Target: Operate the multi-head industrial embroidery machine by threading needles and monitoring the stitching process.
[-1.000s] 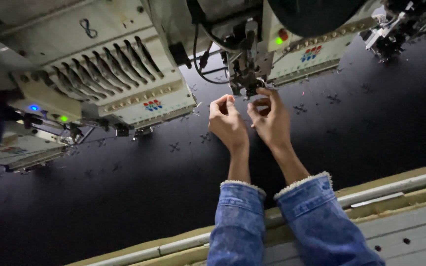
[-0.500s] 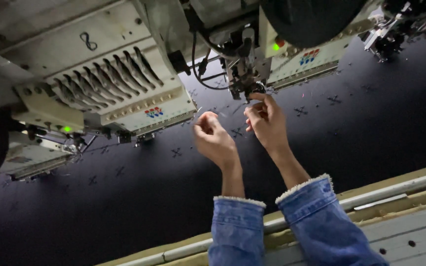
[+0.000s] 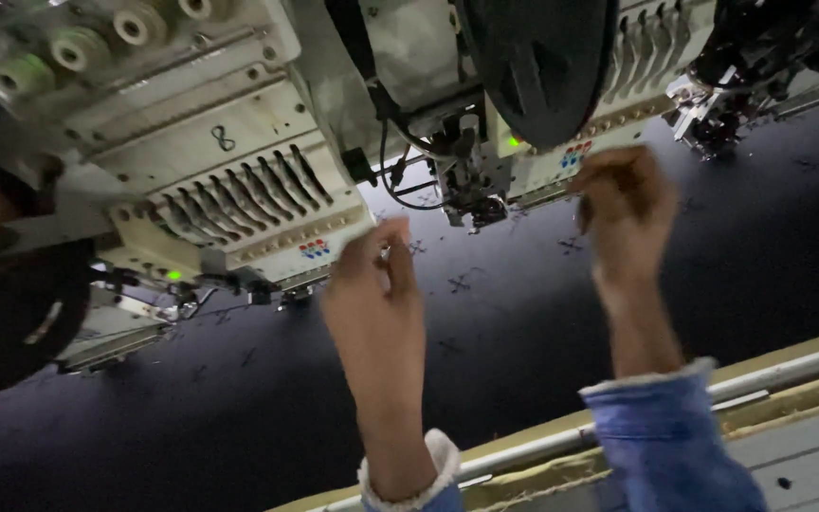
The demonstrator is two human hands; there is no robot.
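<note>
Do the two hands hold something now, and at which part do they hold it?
It cannot be told. The left hand has thumb and fingers pinched together and the right hand is loosely curled, both raised before the embroidery machine; any thread between them is too fine to see.

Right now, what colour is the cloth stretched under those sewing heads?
Dark navy, nearly black, cloth dotted with small stitched cross marks; the head view shows it.

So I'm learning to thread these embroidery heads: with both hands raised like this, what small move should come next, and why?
Probably bring the left hand, its fingertips pinched together, up and right toward the needle assembly. It hangs apart from it, over the dark fabric, while the right hand is beside the head. Whether it holds thread is too blurred to tell.
</note>
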